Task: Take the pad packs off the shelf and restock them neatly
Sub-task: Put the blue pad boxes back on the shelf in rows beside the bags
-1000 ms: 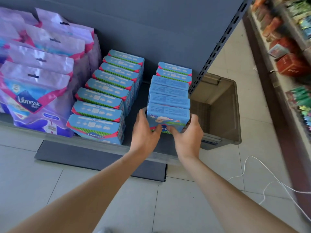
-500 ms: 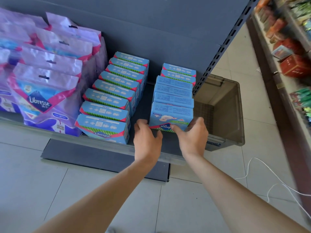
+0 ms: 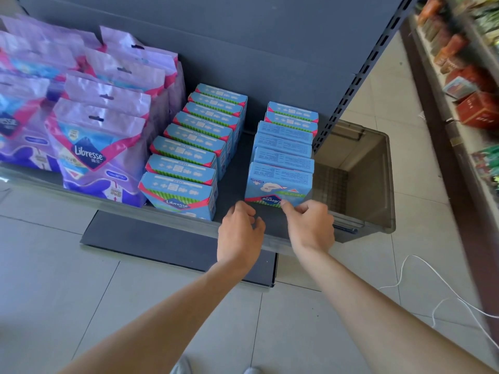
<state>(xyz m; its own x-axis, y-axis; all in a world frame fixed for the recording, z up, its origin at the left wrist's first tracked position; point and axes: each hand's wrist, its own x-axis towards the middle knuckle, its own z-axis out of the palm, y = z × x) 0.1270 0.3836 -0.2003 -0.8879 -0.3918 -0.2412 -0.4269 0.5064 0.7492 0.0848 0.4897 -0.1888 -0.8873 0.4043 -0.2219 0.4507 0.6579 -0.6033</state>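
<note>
Two rows of blue Libresse pad boxes stand on the dark shelf [image 3: 232, 182]. The left row [image 3: 194, 141] runs from front to back. The front box [image 3: 278, 184] of the right row [image 3: 286, 136] stands upside down, its logo inverted. My left hand [image 3: 240, 230] hovers just in front of that box's lower left corner, with loosely curled fingers and nothing in it. My right hand [image 3: 310, 225] is at the lower right corner, its fingers curled, and one fingertip touches the bottom of the box's front face.
Purple Libresse pad bags [image 3: 100, 147] fill the shelf's left side. A grey plastic crate [image 3: 378, 184] sits on the floor right of the shelf. Another shelf with red and green goods [image 3: 475, 103] lines the right edge. A white cord [image 3: 432, 287] lies on the tiled floor.
Both hands have let go of the front right box's sides and drawn back toward the shelf's front edge. The box stays in place.
</note>
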